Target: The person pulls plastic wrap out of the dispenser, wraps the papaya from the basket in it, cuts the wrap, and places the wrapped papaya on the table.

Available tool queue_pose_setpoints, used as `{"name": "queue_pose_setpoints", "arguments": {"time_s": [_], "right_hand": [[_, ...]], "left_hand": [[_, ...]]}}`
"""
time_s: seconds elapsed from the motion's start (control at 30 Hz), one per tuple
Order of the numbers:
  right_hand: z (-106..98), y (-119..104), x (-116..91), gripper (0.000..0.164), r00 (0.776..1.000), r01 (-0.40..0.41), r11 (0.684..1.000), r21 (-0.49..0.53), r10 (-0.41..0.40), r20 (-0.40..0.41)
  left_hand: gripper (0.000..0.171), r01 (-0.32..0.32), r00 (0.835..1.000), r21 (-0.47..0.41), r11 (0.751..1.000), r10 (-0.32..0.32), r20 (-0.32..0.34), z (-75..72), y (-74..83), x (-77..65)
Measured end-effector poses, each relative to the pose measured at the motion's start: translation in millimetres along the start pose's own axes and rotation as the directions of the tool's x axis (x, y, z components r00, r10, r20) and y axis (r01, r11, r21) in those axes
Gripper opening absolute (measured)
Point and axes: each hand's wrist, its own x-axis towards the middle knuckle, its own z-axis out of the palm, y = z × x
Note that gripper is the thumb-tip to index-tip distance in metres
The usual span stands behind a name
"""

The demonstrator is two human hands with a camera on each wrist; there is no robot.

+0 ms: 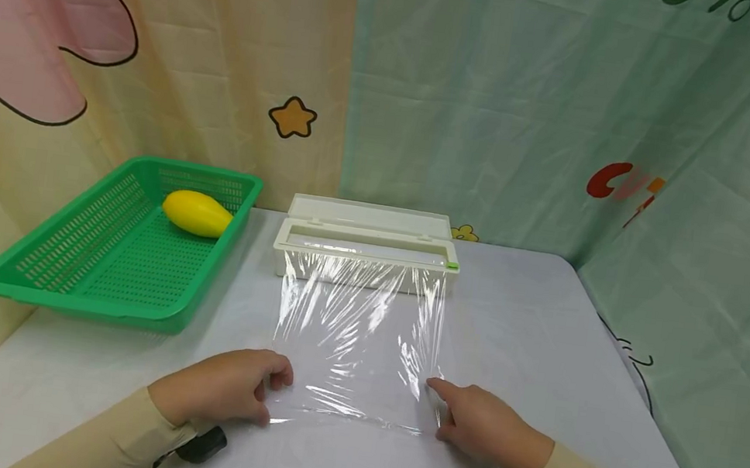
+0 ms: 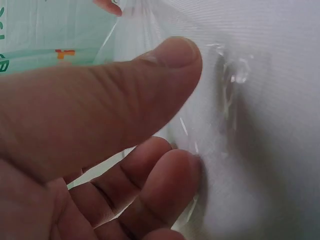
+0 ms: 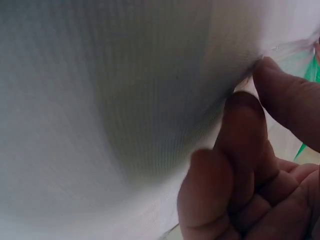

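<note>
My left hand (image 1: 226, 387) pinches the near left corner of a clear, glossy sheet of plastic film (image 1: 347, 348), the thumb (image 2: 160, 70) set opposite curled fingertips; a gap shows between thumb and fingers, so I cannot tell how firm that grip is. My right hand (image 1: 488, 427) pinches the near right corner between thumb and fingertips. If either pinch is slack, I judge the slick film could slide out, spring back and cling to itself. The bright creases fanning along the sheet suggest uneven tension; should one hand tug harder, it could skew or tear from that corner. The near edge between my hands looks slightly wrinkled, and it could fold under if my hands drift together. At its far end the film drapes over the front of a long white rectangular plastic box (image 1: 282, 246), whose white lid (image 1: 370, 215) is tipped back. Nothing visible holds the box, so a hard pull might drag it across the white cloth-covered table (image 1: 546, 325) towards me. The green perforated plastic basket (image 1: 79, 301), with the oval yellow fruit-like object (image 1: 198, 213) inside, stands beyond my left hand, apart from the film, so snagging seems unlikely.
</note>
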Motion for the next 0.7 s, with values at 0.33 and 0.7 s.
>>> {"name": "queue_pose_setpoints", "arguments": {"time_s": [0.33, 0.7], "right_hand": [[3.7, 6.4, -2.1, 0.071, 0.997, -0.007, 0.996, -0.088, 0.000, -0.073], [8.1, 15.9, -7.2, 0.076, 0.985, 0.027, 0.989, -0.143, -0.050, -0.162]], "left_hand": [[0.044, -0.023, 0.998, 0.160, 0.987, 0.034, -0.062, 5.5, 2.9, -3.6], [0.079, 0.122, 0.983, 0.247, 0.961, -0.083, -0.165, 6.7, 4.6, -6.6]]}}
